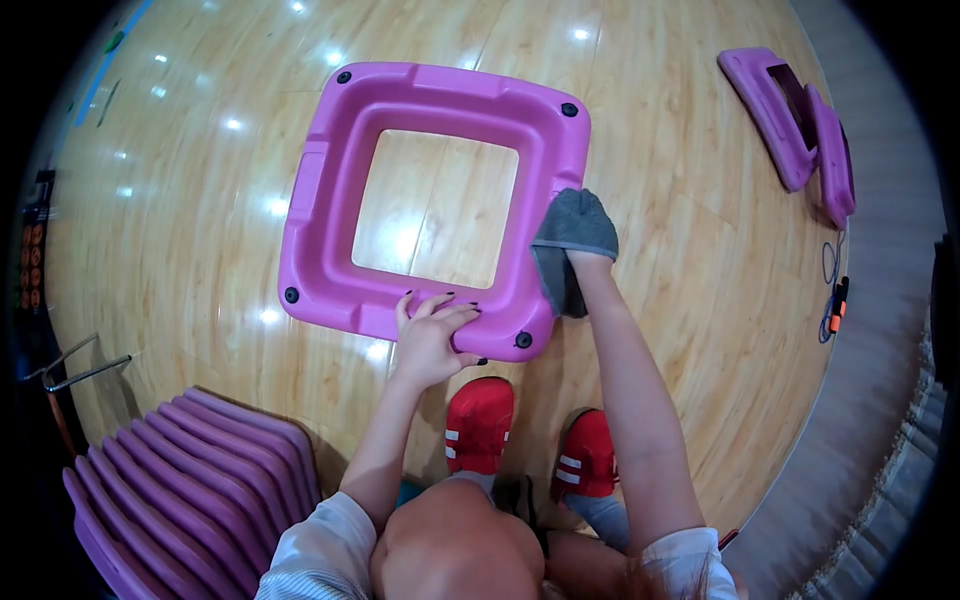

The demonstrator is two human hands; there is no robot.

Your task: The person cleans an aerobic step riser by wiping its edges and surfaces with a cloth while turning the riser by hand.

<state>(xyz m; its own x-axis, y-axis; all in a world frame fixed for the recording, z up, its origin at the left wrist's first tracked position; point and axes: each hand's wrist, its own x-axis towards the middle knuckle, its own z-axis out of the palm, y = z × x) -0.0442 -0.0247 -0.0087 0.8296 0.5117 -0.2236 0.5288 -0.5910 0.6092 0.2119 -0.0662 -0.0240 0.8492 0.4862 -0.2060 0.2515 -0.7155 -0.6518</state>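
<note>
A pink square plastic frame [330, 200] with a square opening and black round pads at its corners lies in front of me. My left hand [432, 342] grips its near edge, fingers over the inner side and thumb at the outer rim. My right hand [580, 235] is wrapped in a grey cloth [577, 222], which lies against the frame's right side near the near right corner. The cloth hides the fingers of that hand.
A row of stacked pink pieces [190, 480] stands at the lower left, near a metal bracket [85, 370]. Two more pink pieces [765, 115] lie at the upper right, above a blue cord [828, 290]. Red shoes [480, 425] are below the frame.
</note>
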